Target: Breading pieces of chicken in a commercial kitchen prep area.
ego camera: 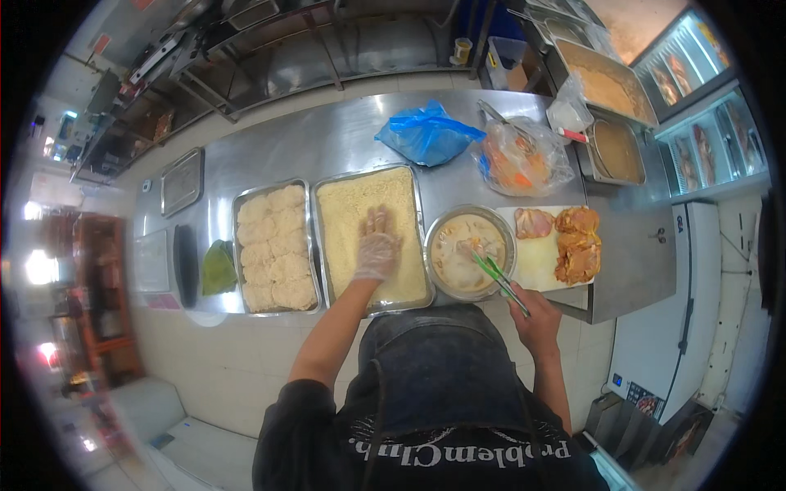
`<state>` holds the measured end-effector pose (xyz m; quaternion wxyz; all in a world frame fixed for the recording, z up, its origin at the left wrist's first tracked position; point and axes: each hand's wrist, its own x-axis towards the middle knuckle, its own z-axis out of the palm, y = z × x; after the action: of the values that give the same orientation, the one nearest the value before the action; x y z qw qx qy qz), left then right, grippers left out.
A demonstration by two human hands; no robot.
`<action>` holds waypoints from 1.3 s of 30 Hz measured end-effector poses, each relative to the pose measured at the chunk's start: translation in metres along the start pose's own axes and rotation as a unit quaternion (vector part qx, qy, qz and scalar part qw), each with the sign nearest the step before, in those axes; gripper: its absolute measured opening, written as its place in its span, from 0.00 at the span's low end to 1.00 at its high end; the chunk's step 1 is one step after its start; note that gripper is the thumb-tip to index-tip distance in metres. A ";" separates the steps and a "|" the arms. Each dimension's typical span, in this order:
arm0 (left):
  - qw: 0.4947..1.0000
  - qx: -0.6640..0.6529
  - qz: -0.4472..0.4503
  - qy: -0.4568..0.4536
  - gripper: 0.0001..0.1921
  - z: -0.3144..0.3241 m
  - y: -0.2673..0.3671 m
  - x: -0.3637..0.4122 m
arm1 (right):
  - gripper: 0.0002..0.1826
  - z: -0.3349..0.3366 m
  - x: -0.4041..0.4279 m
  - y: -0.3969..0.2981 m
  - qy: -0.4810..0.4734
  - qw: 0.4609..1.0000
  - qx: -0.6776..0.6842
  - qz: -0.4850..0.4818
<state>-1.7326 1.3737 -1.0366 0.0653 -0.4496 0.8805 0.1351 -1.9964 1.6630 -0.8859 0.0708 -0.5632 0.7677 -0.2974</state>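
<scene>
My left hand (377, 248), in a clear plastic glove, lies over the pale crumbs (350, 196) in a metal tray, fingers apart; it is slightly blurred. My bare right hand (535, 316) grips metal tongs (516, 296) with green tips. Their tips dip into a steel bowl (430, 273) of milky liquid, where pieces are partly sunk; whether the tongs pinch one I cannot tell. Left of the crumbs, another metal tray (317, 294) holds several crumb-coated pieces (291, 267). Right of the bowl, raw marinated meat pieces (577, 255) rest on a white cutting board (533, 267).
Behind the trays are a blue plastic bag (430, 135) and a clear bag (525, 159) with tongs on it. A metal tray (183, 183) and a green leaf-like piece (218, 268) are at left. Deep metal pans (614, 150) stand at back right.
</scene>
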 end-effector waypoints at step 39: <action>0.821 -0.461 -0.170 0.290 0.35 -0.004 -0.042 -0.107 | 0.25 -0.010 0.074 -0.051 -0.094 0.978 -0.022 -0.183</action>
<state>-1.6357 1.4321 -1.0151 -0.3857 -0.5886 0.6032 0.3755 -1.9857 1.5897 -0.8336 0.0751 -0.7209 0.6479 -0.2344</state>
